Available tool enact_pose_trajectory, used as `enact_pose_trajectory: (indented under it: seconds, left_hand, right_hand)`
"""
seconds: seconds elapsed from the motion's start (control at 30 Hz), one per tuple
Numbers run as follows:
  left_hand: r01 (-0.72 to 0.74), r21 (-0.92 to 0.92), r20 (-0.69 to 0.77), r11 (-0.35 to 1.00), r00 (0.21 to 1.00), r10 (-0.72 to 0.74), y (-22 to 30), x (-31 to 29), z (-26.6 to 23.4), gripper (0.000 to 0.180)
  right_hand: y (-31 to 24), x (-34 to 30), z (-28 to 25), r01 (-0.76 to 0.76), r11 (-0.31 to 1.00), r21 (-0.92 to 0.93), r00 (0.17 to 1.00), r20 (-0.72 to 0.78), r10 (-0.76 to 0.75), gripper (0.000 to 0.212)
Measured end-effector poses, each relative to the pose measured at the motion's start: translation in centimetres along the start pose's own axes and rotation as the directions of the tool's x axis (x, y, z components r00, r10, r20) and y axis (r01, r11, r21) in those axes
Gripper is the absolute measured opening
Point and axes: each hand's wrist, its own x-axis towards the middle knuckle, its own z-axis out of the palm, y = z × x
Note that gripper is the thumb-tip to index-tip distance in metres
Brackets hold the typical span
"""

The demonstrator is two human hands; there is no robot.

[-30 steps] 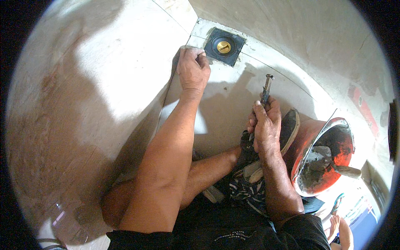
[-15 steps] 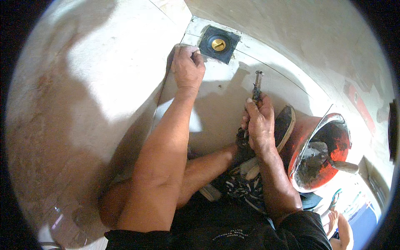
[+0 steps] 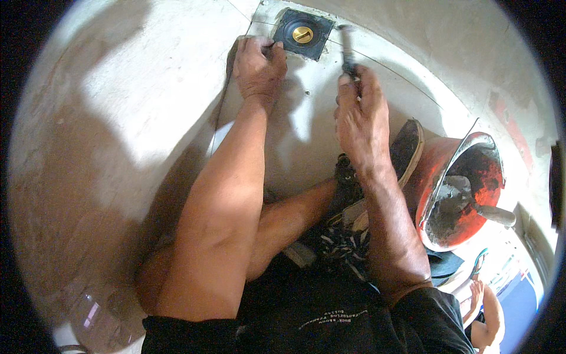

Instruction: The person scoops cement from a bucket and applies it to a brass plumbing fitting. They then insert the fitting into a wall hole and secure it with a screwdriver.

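Note:
My left hand (image 3: 259,68) is closed in a pinch on the floor tile, right beside the near left corner of a black square floor drain (image 3: 287,44). Whatever the fingers hold is hidden. In the middle of the drain sits a round brass plug (image 3: 302,35) with a slot. My right hand (image 3: 362,109) grips a tool that looks like a hammer (image 3: 347,50), with a metal shaft, a small crosswise end and a dark handle. Its upper end is blurred and raised just right of the drain, apart from my left hand.
A red bucket (image 3: 425,171) smeared with mortar lies tipped to the right, with a trowel (image 3: 495,215) in its mouth. My bent leg (image 3: 295,221) and shoe (image 3: 407,144) lie between my arms. Walls (image 3: 471,53) close in beyond the drain. Another person's arm (image 3: 492,312) shows at lower right.
My right hand has lifted the hammer up and forward toward the drain. The left hand keeps its pinch beside the drain. The whole view has shifted slightly.

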Motion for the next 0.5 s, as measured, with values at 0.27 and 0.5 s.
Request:
enact_pose_trajectory:
  seconds: [0.27,0.5]
  left_hand:
    - [-0.093,0.075,-0.039,0.993,0.995,0.096,-1.1,0.2,1.0,0.024]
    - [-0.094,0.065,-0.054,0.993,0.994,0.098,-0.7,-0.1,0.7,0.023]
  right_hand:
    - [1.0,0.5,2.4,0.159,0.97,-0.184,0.987,0.022,-0.158,0.039]
    - [1.5,1.0,3.5,0.115,0.971,-0.209,0.993,0.034,-0.111,0.04]
